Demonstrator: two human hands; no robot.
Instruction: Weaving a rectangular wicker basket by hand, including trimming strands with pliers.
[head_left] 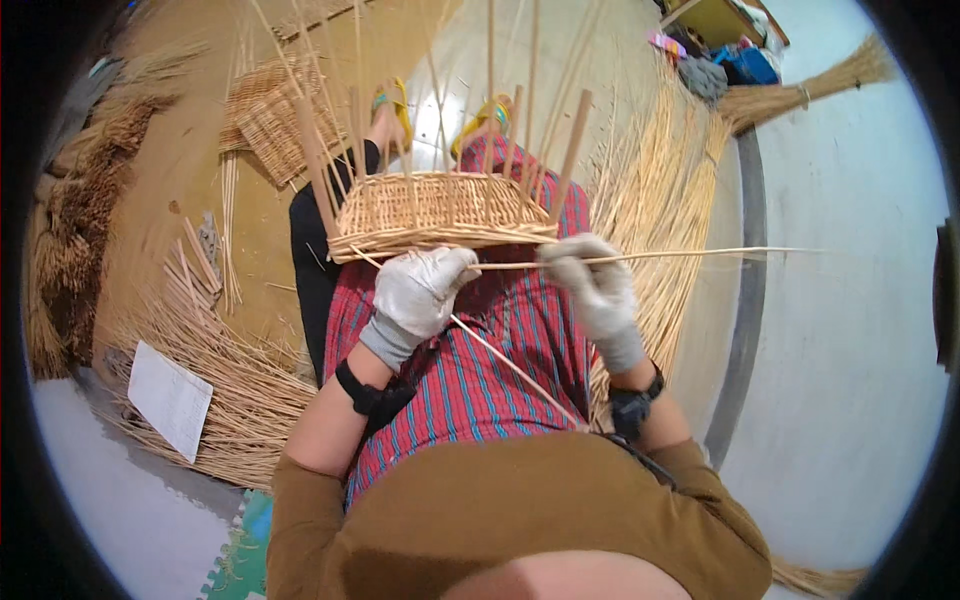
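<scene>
A partly woven wicker basket with tall upright stakes rests on my lap over a red and blue striped cloth. My gloved left hand is closed at the basket's near lower edge, gripping cane strands there. My gloved right hand pinches a long pale cane that runs from near my left hand out to the right. A second cane slants down from my left hand across the cloth toward my waist.
Flat woven panels lie beyond my left leg. Loose reed bundles and a white paper are at lower left, a darker bundle at far left. Long reeds lie right; a blue container with other items is at upper right.
</scene>
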